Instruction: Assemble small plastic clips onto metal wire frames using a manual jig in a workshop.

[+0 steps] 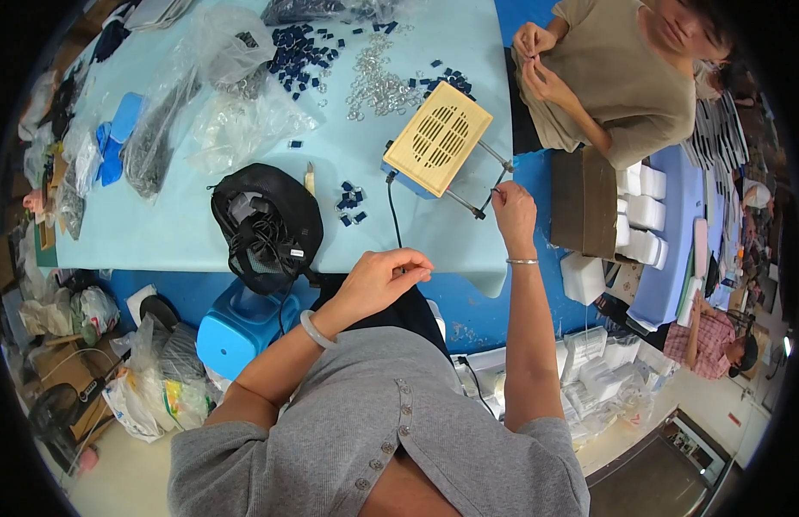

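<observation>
My right hand point(514, 208) is raised at the table's right edge, beside the metal rod frame point(492, 185) of a boxy device point(440, 138) with a cream slotted cover and blue body. Its thumb and fingers are pinched at the end of the frame; what they hold is too small to make out. My left hand point(384, 280) hovers over the near table edge, fingers curled against the thumb. Anything inside it is hidden. Ahead of it lies a small group of dark blue pieces point(351, 200), with a yellowish cutter knife point(310, 177) nearby.
A black bag point(266, 226) with cables sits left of my left hand. Farther back are heaps of dark blue pieces point(300, 56), clear rings point(378, 77) and plastic bags point(244, 121). A co-worker point(606, 86) works at the right, by a carton point(589, 202). A blue stool point(244, 332) stands below.
</observation>
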`<state>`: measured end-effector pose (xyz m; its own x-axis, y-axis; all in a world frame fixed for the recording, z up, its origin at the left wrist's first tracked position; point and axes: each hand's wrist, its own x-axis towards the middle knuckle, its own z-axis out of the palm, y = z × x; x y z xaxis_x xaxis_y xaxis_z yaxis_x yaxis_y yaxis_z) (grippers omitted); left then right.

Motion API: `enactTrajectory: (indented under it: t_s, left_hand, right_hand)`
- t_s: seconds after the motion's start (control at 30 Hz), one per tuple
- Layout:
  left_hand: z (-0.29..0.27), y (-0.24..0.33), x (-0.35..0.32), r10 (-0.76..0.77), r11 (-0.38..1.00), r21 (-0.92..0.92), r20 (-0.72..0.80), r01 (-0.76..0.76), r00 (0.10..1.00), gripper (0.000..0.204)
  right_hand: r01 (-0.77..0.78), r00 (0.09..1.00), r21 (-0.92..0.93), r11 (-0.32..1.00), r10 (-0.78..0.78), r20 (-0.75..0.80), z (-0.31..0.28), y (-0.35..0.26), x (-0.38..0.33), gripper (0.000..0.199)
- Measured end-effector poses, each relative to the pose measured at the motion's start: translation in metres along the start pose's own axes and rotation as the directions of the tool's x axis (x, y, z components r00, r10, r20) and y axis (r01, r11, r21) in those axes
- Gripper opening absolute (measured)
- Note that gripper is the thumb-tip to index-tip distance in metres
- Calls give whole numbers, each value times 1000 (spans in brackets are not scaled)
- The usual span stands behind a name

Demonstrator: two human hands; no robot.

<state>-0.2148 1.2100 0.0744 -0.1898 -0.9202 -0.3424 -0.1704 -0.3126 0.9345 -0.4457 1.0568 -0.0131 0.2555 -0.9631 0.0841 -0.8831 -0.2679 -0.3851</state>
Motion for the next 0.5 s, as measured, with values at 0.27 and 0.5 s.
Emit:
enactTrajectory:
  t_s: [0.27,0.5]
  left_hand:
    - [2,-3,1,28,998,-54,-13,-29,1000,16]
    - [0,-1,0,2,998,-61,4,-1,1000,16]
  right_hand:
    - [-1,1000,4,1000,1,-2,1,3,0,7]
    - [-8,999,-50,999,10,46,0,3,0,7]
